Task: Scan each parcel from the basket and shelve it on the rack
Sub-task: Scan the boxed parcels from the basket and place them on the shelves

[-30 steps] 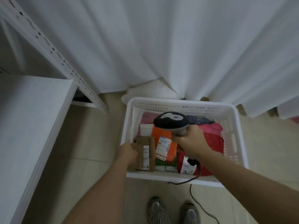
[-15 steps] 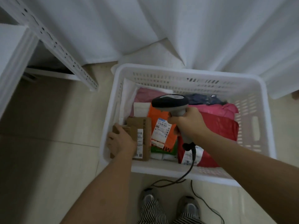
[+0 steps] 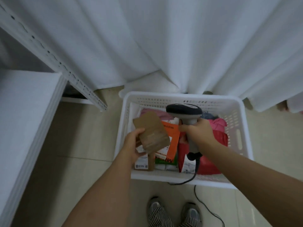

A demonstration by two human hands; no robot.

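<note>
The light is dim, soft and cool, and my forearms look shadowed. The cardboard parcel (image 3: 151,133) in my left hand (image 3: 133,145) is motion-blurred. Straight lines bow at the frame's left edge; the corners go soft.

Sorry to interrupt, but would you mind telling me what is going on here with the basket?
A person stands over a white basket of parcels on the floor. The left hand holds a brown cardboard parcel lifted above the basket's left side, while the right hand grips a corded barcode scanner beside it. Orange and red parcels lie in the basket. The white rack waits on the left.
</note>
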